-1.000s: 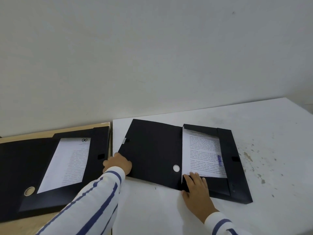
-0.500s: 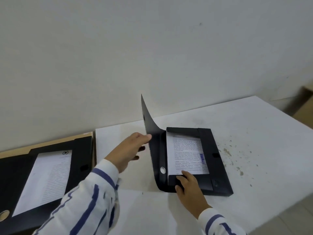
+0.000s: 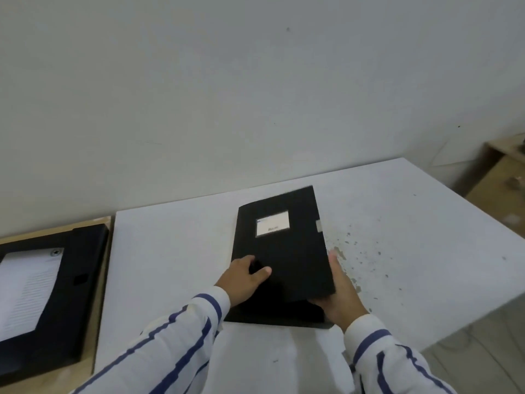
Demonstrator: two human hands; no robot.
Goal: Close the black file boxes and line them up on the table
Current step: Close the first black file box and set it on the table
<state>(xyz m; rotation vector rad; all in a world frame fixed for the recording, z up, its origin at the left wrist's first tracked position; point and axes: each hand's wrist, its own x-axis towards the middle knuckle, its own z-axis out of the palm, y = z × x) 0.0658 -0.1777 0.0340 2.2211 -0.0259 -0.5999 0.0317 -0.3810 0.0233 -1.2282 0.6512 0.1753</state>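
A black file box (image 3: 287, 251) lies on the white table (image 3: 397, 223) with its lid folded down; a white label and a small tab on the right edge show on top. My left hand (image 3: 244, 277) presses on the lid's near left part, thumb spread across it. My right hand (image 3: 341, 294) grips the box's near right corner and edge. A second black file box (image 3: 71, 280) lies open at the far left on a wooden surface, with a printed sheet inside it.
The white table is speckled with dark stains (image 3: 363, 251) right of the box. Its right edge drops to the floor. A wooden surface (image 3: 99, 308) adjoins the table's left side. A pale wall stands behind, and a brown piece of furniture (image 3: 500, 172) sits far right.
The lid of the box on the white table swung from flat open, through upright, down onto the box. My left hand followed it onto the lid; my right hand moved to the box's right corner.
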